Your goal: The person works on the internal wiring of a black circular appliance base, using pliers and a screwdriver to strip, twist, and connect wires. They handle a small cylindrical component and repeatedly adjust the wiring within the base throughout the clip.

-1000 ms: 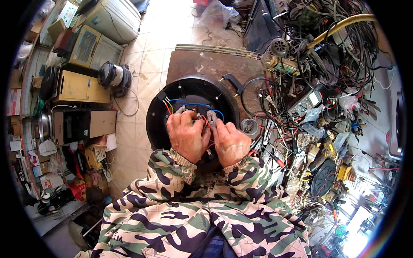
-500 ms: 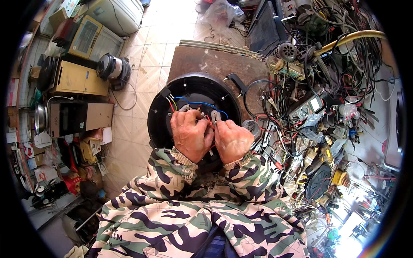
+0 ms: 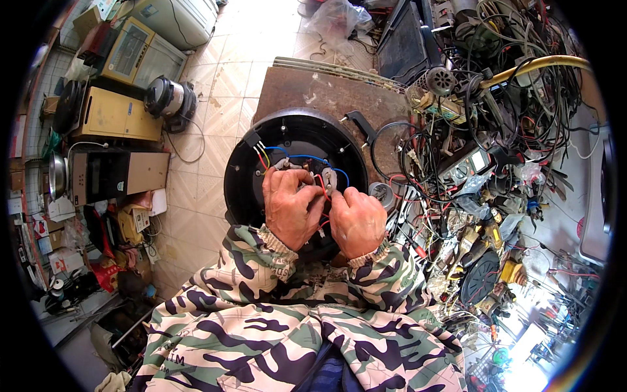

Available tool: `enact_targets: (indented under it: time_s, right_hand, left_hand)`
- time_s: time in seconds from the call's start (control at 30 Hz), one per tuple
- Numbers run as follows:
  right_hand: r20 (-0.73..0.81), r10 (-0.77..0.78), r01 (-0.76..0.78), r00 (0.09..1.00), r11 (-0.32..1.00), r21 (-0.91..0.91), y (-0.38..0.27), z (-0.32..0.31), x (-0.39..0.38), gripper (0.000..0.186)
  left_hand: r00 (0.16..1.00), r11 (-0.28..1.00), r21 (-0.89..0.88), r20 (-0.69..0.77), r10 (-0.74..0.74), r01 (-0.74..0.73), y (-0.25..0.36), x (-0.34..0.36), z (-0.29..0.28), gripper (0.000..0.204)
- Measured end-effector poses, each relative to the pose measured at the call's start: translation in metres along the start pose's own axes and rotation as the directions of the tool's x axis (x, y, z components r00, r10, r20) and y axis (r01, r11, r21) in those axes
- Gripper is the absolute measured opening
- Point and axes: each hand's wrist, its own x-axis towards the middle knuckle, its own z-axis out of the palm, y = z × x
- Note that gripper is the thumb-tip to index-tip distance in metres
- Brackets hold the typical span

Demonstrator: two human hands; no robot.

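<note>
A round black appliance housing lies open in front of me, with loose wires inside. My left hand is closed over its middle, thumb and fingers pinched; what they hold is hidden. Beside it, my right hand pinches with thumb and forefinger at the lower end of a short red wire. That wire passes between the two hands, next to a grey clip-like part. A blue wire arcs behind my fingers. At the housing's left rim sits a black connector with several coloured leads.
The housing rests on a brown board. To its right are a black handle-shaped piece, a small round cup, a multimeter and heaped cables and tools. A pressure cooker stands on the tiled floor at left.
My right hand has shifted slightly right and down, away from the left. More of the red wire and the grey part shows between them. My left hand has barely moved.
</note>
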Motion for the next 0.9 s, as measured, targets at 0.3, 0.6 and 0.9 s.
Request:
enact_targets:
  time_s: [0.3, 0.6, 0.9]
  right_hand:
    - [-0.106, 0.005, -0.002, 0.994, 1.000, 0.023, 0.0008, 0.0029, -0.0054, 0.034]
    - [-0.061, -0.011, 0.016, 0.998, 0.997, 0.075, 0.0028, -0.0023, -0.0061, 0.031]
    - [-0.013, -0.007, 0.007, 1.000, 0.998, 0.056, 0.0011, -0.0049, -0.0082, 0.035]
  left_hand:
    - [1.000, 1.000, 0.005, 0.009, -0.021, 0.021, 0.0030, 0.0023, -0.0001, 0.014]
    - [1.000, 1.000, 0.013, 0.010, -0.024, 0.024, 0.0038, 0.0016, 0.0010, 0.014]
    - [1.000, 0.999, 0.027, 0.003, -0.021, 0.021, 0.0052, 0.0013, 0.0001, 0.014]
